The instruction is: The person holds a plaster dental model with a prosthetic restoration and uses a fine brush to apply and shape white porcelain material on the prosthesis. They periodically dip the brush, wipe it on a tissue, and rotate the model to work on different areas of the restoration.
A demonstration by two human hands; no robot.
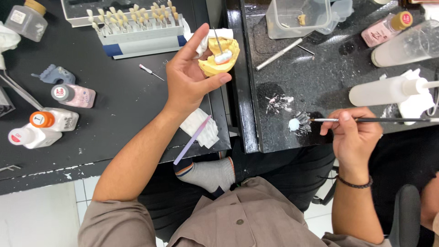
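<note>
My left hand (190, 75) is raised over the black bench and grips a yellow dental model (220, 57) with a white tooth piece and a metal pin standing in it; a white tissue shows behind the model. My right hand (352, 135) pinches a thin brush (379, 120) that lies level, its tip pointing left at a small white blob of paste (294, 124) on the glossy black slab (283, 82). White smears surround the blob.
A tooth shade guide rack (137, 25) stands at the back left. Small bottles (43, 121) sit at the left edge. A lilac stick (192, 139) lies on folded tissue. On the slab are a clear tub (297, 18), a pink bottle (386, 28) and a white squeeze bottle (388, 89).
</note>
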